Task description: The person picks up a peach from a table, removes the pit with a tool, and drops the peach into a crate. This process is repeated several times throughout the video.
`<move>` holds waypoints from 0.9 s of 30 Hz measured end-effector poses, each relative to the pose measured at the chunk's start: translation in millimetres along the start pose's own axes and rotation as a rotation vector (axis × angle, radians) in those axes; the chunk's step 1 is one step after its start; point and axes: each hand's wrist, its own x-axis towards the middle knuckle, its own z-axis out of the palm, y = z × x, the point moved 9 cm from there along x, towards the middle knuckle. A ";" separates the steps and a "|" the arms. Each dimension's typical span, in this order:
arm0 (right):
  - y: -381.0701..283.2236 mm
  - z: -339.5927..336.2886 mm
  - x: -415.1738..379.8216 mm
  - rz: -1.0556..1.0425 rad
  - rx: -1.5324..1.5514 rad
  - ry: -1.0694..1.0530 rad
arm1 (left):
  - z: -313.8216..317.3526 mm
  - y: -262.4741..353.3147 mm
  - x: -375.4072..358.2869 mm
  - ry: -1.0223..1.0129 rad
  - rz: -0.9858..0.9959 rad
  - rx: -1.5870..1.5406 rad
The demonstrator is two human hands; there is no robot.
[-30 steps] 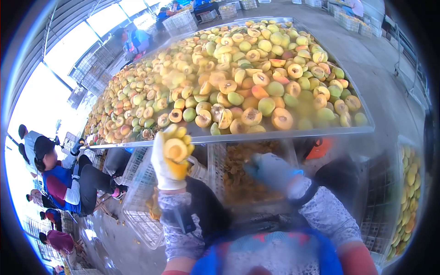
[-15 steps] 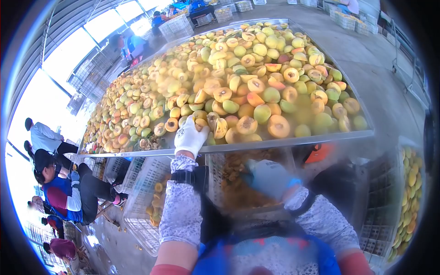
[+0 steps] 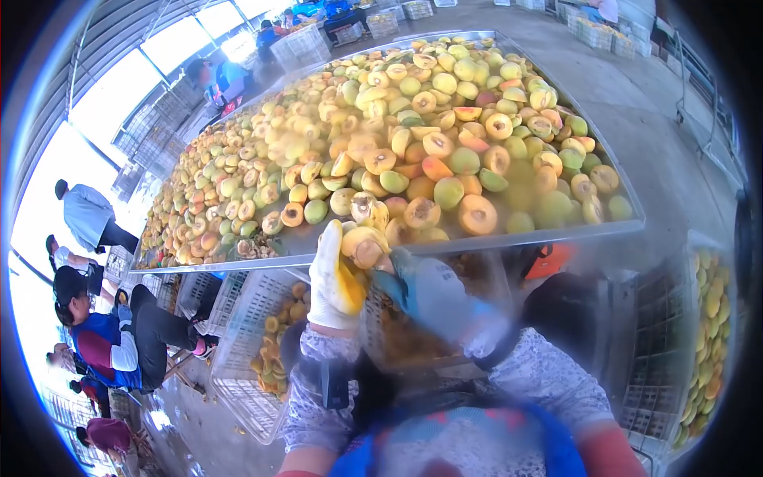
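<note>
White-gloved left hand [image 3: 335,274] holds a peach half [image 3: 364,242] just below the near edge of the metal table [image 3: 509,235]; the blue-gloved right hand [image 3: 425,290] touches it, grip unclear.

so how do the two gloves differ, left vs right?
The left hand's white fabric glove with yellow-stained palm is upright and grips a yellow peach half. The right hand's blue glove is plain, with no staining visible, and reaches in from the side, its fingertips at that same fruit. Both are raised just below the near edge of the metal sorting table, and both arms wear white patterned sleeves.
</note>
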 end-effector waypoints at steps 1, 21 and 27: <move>0.0 0.5 -0.7 0.013 -0.027 -0.026 | 2.0 22.8 -5.0 0.007 0.268 0.382; 31.9 52.3 -24.0 0.148 0.150 -0.184 | 23.2 -4.0 -23.5 0.182 -0.468 -0.643; 11.3 30.8 -18.8 0.073 0.027 -0.225 | 19.9 8.3 -24.8 0.212 -0.489 -0.713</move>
